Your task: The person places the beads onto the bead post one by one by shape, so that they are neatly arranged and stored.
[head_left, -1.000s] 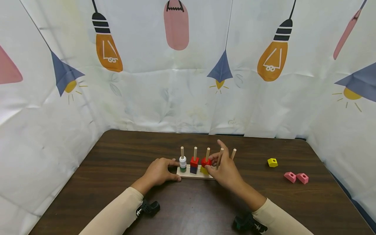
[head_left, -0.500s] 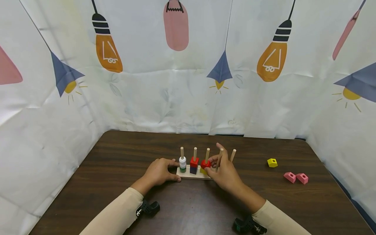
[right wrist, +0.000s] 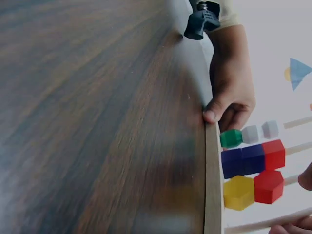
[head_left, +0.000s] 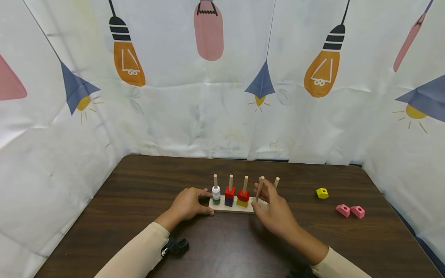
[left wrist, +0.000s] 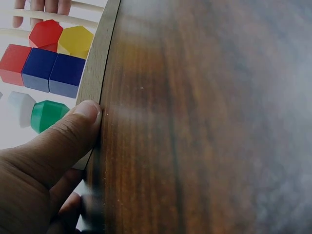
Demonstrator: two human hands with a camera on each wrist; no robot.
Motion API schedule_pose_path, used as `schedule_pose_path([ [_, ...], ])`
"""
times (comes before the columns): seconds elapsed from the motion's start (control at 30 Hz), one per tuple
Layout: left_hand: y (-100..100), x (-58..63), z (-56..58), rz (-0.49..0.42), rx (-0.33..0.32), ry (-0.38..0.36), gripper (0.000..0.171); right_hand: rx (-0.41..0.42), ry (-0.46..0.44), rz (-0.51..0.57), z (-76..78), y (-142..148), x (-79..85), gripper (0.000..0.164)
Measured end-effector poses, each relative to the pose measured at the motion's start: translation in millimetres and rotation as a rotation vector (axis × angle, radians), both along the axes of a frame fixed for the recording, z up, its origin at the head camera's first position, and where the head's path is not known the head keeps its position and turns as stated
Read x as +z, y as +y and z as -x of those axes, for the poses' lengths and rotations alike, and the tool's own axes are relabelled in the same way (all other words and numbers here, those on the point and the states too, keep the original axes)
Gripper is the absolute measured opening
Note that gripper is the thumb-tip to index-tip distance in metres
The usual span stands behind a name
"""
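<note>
We keep our left hand (head_left: 189, 204) clamped on the near left end of the peg board (head_left: 232, 208), thumb against its edge, so it sits steady on the table (head_left: 139, 216). Our right hand (head_left: 274, 210) hovers loose-fingered and holding nothing by the bare fourth peg (head_left: 259, 188). Just left of its fingertips the red block (head_left: 243, 195) tops a yellow one (head_left: 242, 203), while spare blocks (head_left: 350, 210) lie well off to its right.

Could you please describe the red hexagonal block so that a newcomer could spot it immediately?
On the dark wooden table stands a pale peg board. The red hexagonal block sits on its third peg from the left, atop a yellow block, unlike the neighbouring square red block.
</note>
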State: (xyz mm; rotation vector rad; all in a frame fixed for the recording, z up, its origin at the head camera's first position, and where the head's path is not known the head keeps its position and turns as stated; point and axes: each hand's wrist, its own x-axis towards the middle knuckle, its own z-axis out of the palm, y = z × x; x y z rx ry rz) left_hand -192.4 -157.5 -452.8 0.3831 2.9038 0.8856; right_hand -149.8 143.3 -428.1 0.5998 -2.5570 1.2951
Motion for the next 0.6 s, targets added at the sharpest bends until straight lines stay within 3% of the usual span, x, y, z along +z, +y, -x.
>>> schedule_pose_path([
  [0.17, 0, 0.0, 0.0, 0.004, 0.001, 0.002, 0.056, -0.014, 0.036, -0.034, -5.1, 12, 2.5, 0.06],
  [0.37, 0, -0.5, -0.2, 0.003, -0.002, 0.003, 0.056, -0.011, 0.158, -0.097, -4.3, 35, -0.2, 0.04],
  [0.6, 0, 0.0, -0.5, 0.001, 0.006, -0.003, 0.055, -0.028, 0.234, -0.129, 0.0, 65, -3.9, 0.04],
])
